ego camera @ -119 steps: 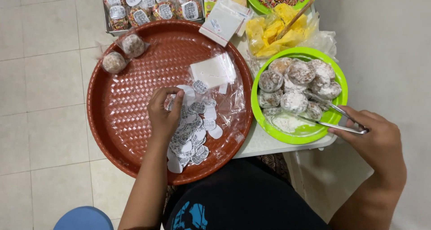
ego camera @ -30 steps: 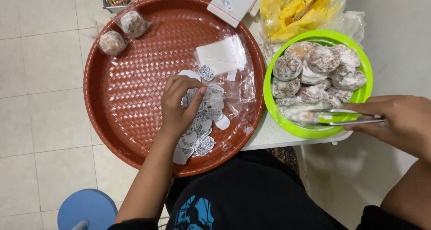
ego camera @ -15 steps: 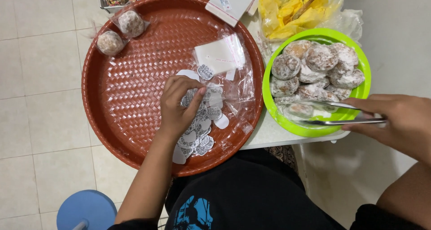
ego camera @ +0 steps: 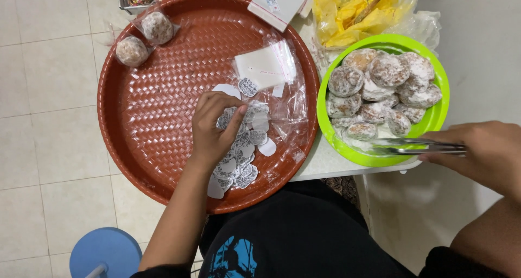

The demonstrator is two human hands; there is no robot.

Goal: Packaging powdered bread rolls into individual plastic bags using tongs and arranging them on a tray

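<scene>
A round reddish-brown tray point(ego camera: 146, 126) with a woven basket-weave surface is carrying a loose heap of small white paper stickers point(ego camera: 241, 147). The left hand point(ego camera: 213, 127) is pressing curled fingers onto that heap. Beside it, a glossy green bowl point(ego camera: 439, 112) is holding sugar-dusted doughnut balls point(ego camera: 380, 90) — the right hand point(ego camera: 483, 150) is gripping thin metal tongs point(ego camera: 418, 146) at its rim.

Bare arms, dark clothes, that's pretty much the whole look

Both forearms are uncovered all the way down, left hand point(ego camera: 213, 127) and right hand point(ego camera: 484, 150) with no gloves, rings or watch that I can spot. Black top with a bright blue graphic print point(ego camera: 234, 258) on the front, the design too cropped to make out. Dark sleeve edges point(ego camera: 442, 259) just peek in at the bottom corners.
</scene>
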